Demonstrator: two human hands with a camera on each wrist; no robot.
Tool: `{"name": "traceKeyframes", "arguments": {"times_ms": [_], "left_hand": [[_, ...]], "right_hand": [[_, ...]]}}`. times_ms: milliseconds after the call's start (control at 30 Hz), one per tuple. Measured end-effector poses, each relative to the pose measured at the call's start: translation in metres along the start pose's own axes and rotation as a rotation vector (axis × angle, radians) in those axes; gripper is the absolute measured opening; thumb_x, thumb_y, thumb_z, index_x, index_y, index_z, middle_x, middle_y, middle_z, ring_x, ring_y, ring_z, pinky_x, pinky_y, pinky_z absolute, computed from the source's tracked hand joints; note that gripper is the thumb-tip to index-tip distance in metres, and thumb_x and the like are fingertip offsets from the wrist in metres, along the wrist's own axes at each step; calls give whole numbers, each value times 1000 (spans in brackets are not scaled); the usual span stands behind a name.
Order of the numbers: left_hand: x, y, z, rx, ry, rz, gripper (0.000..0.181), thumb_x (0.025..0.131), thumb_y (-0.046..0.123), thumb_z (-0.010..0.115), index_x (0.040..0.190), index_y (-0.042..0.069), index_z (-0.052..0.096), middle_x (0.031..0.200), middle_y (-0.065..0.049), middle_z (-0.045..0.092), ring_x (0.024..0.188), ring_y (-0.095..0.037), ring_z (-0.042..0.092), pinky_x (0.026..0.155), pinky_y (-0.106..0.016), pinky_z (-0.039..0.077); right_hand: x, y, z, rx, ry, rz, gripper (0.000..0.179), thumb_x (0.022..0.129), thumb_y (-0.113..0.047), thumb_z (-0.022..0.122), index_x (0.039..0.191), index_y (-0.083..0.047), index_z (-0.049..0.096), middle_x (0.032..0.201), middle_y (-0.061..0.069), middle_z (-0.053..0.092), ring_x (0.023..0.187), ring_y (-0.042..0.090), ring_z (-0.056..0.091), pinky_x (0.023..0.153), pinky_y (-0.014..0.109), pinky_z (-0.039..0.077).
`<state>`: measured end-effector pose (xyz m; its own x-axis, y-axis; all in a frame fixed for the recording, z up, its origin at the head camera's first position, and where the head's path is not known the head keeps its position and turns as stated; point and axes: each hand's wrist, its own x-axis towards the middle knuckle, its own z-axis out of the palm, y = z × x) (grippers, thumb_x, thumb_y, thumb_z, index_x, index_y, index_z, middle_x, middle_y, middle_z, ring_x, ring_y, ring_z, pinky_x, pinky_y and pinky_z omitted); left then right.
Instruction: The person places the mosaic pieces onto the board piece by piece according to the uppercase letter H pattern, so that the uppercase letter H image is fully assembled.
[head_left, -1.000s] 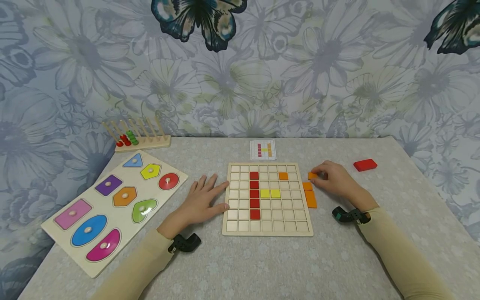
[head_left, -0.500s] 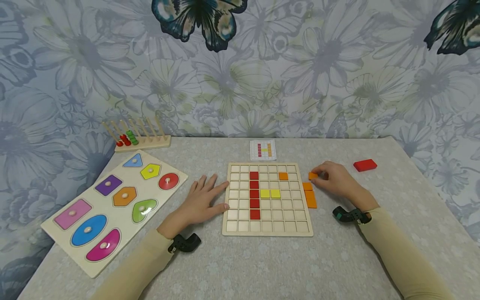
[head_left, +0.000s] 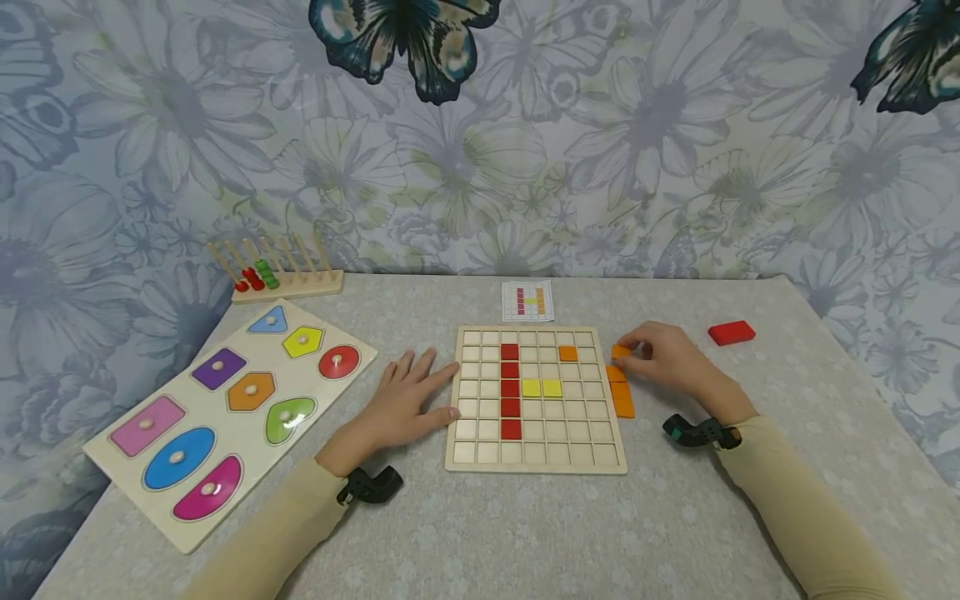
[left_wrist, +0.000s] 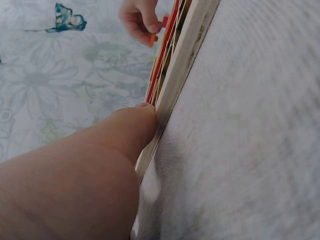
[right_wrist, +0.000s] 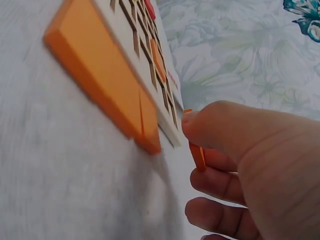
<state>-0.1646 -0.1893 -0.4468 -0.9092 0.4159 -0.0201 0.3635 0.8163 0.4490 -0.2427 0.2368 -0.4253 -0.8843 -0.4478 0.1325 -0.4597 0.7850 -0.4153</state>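
A wooden grid board (head_left: 534, 462) lies on the table, with red tiles (head_left: 510, 388) in a column, two yellow tiles (head_left: 542, 388) beside them and one orange tile (head_left: 568, 353) at upper right. My left hand (head_left: 401, 404) is spread flat at the board's left edge, its thumb and index fingertips touching the rim. Just off the board's right edge, my right hand (head_left: 667, 360) pinches an orange square tile (right_wrist: 196, 152) between thumb and fingers, held above the table in the right wrist view. More orange tiles (head_left: 621, 398) lie against the board's right side, under that hand.
Behind the board lies a pattern card (head_left: 527, 301). A red tile stack (head_left: 731, 332) sits at far right. On the left are a shape puzzle board (head_left: 255, 442) and a peg stand (head_left: 300, 285) with red and green beads. A patterned wall rises behind the table.
My right hand has shifted slightly left with the orange square tile, closer to the board's edge. The left hand stays where it was. The head view has moved a touch.
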Motion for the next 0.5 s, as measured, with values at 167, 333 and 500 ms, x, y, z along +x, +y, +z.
{"name": "traceKeyframes", "arguments": {"times_ms": [167,333,500], "left_hand": [[0,-1,1,4,2,2,70,97,47,62,158,18,41,166,-29,23,153,-59,10,117,-76,11],[0,0,1,0,-2,-3,71,97,47,62,158,18,41,166,-28,22,153,-58,9,118,-76,10],[0,0,0,2,-5,-5,70,97,47,63,158,18,41,167,-28,22,154,-58,8,118,-76,9]], "right_hand": [[7,-13,1,13,-23,-14,26,87,-17,79,108,-3,77,96,9,72,73,15,53,64,25,45],[15,-24,4,45,-31,-47,25,86,-15,79,108,-2,77,95,9,71,72,15,52,62,25,45],[20,-33,8,58,-33,-67,28,86,-16,79,109,-2,77,95,10,71,72,14,52,64,25,45]]}}
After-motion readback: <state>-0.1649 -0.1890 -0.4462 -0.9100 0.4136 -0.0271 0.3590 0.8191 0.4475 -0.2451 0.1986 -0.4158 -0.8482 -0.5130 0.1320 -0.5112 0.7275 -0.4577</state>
